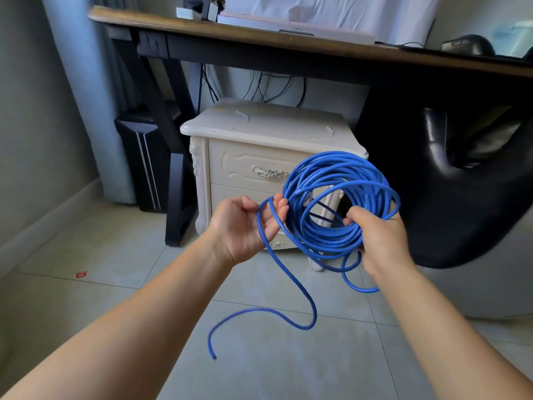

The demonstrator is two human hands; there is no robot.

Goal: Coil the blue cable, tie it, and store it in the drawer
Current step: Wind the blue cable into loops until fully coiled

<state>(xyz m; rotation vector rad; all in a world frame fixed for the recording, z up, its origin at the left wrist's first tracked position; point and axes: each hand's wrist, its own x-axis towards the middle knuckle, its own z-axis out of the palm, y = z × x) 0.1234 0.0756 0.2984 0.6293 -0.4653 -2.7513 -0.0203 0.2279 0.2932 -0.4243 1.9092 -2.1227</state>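
Now holding the blue cable (314, 168) by the lower right of its coil in the right grip (380, 241), fingers wrapped round the bundled turns, thumb on top. Carrying a single strand across the left grip (245, 226), palm up, fingers loosely curled about it. All held in mid-air in front of a cream nightstand (259, 122), with the top drawer (236, 166) shut behind its metal handle. Further out, a dark bench (202, 27) above and a black chair (461, 197) to the right.

Likely to go wrong from here: turns springing out of the bundle on any slackening of the right grip, with no tie on them yet. Could also twist or snag the trailing length while gathering it above the tiled floor (360, 356), putting a kink into the final turn. Needs a free hand for the drawer as well, so better to tie first.

Looks stiff and round-jacketed, bright blue, wound into many loose rings of unequal size, with one small loop sagging below the right grip. Ends in a free end (214, 356) low down by the floor; touching it or not, cannot tell.
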